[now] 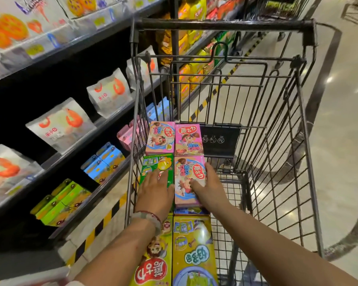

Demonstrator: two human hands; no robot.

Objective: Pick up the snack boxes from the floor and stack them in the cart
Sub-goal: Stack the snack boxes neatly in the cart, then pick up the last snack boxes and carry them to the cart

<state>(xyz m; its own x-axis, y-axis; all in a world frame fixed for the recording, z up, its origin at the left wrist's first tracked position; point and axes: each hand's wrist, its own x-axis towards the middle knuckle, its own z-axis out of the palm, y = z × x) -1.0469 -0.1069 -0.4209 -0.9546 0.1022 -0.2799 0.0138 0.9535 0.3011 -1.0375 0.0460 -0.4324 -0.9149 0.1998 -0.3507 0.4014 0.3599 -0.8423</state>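
Supermarket shelves of snack bags line the aisle beside a wire cart. Snack boxes lie flat in two rows along the cart's left side. Right hand grips the near pink box, thumb on top; left hand rests with fingers straight on the green box.

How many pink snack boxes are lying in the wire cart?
3. Two far pink cardboard snack boxes lie side by side; a third lies nearer, under the right hand. More could be hidden under the top layer.
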